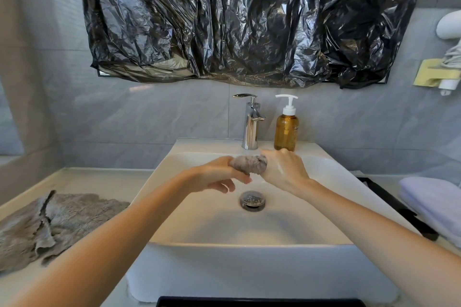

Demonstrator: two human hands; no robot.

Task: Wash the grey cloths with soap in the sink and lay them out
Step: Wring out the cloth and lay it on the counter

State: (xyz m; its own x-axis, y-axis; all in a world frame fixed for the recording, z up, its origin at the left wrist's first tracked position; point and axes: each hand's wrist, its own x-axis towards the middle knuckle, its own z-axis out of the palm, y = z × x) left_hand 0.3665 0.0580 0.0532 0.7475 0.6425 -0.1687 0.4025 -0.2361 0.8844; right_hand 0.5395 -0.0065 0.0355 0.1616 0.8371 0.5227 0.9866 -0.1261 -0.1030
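Note:
A wet grey cloth (249, 164), wrung into a tight roll, is held over the white sink (189, 227) just below the chrome tap (250, 124). My left hand (219, 174) grips its left end and my right hand (284, 169) grips its right end. No water runs from the tap. An amber soap bottle (286, 132) with a white pump stands to the right of the tap. Another grey cloth (50, 224) lies spread and rumpled on the counter left of the sink.
The drain (252, 200) sits in the middle of the basin, below my hands. A folded pale lilac towel (434, 204) lies on a black-edged tray at the right. Black plastic sheeting (237, 17) covers the mirror. White and yellow fittings hang on the right wall.

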